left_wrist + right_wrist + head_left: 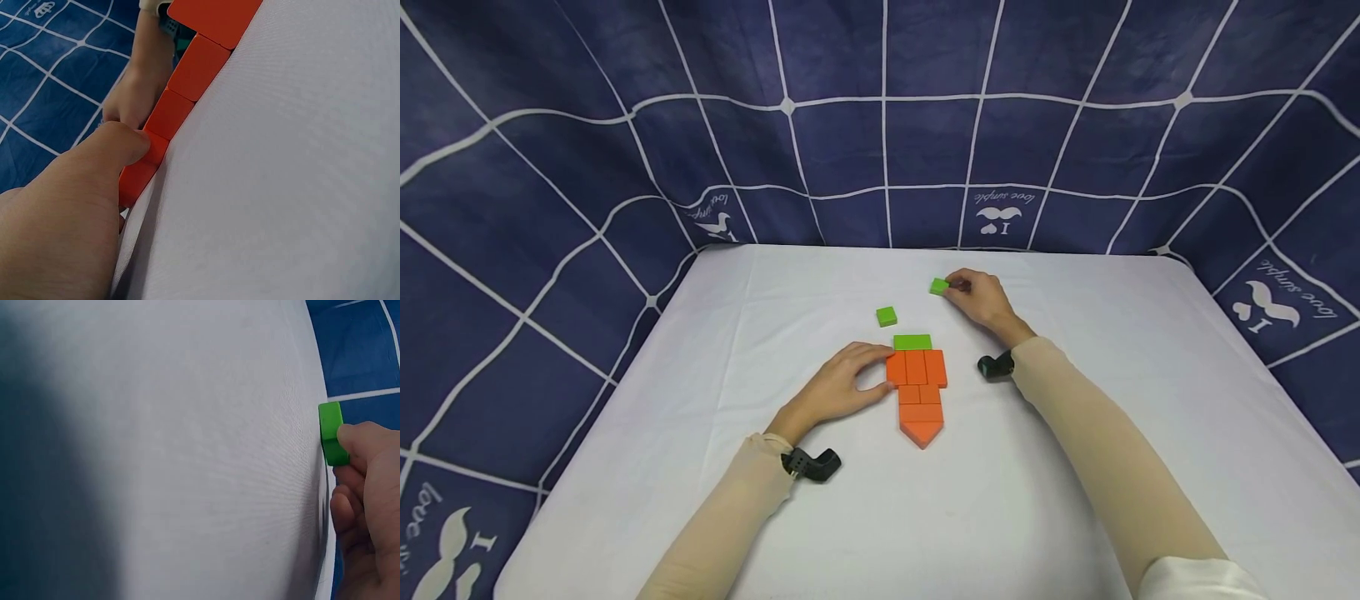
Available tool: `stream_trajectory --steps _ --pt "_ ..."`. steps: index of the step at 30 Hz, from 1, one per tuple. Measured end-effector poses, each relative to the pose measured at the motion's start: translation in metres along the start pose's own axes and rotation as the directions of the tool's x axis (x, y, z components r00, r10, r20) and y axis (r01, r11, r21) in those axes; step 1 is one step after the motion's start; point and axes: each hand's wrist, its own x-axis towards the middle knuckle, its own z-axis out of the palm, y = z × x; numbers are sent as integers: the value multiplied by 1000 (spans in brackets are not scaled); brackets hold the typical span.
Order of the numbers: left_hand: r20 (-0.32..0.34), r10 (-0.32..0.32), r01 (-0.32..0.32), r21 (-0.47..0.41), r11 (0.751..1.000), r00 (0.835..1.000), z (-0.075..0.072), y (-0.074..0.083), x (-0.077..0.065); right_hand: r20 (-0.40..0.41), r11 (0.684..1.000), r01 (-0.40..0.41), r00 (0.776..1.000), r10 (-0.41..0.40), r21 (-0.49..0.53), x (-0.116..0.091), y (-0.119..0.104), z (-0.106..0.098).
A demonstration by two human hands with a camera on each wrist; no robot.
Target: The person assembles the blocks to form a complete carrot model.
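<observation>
My left hand [835, 385] holds the leftmost orange block [896, 370] of a joined row, fingertips at its far corner and thumb at its near corner. In the left wrist view, the thumb [134, 145] touches the side of the orange blocks [199, 65]. Below that row, smaller orange pieces lead to a pointed orange block [922, 432]. A green rectangular block [912, 342] lies against the row's far side. Farther back, my right hand [983, 300] pinches a small green block [334, 434] between thumb and fingers.
A loose green block [887, 317] lies between the orange arrangement and the far edge of the white-covered table [1150, 467]. Dark blue cloth [940, 142] with white lines hangs behind and beside the table. Each wrist carries a black device [812, 464].
</observation>
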Motion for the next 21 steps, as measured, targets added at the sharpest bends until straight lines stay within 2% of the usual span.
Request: stream_trajectory --steps 10,21 --pt "-24 31 -31 1 1000 999 1 -1 0 -54 997 72 996 -70 28 -10 -2 -2" --pt "-24 35 -35 2 999 999 1 -2 1 -93 990 135 987 -130 49 -34 -14 -6"
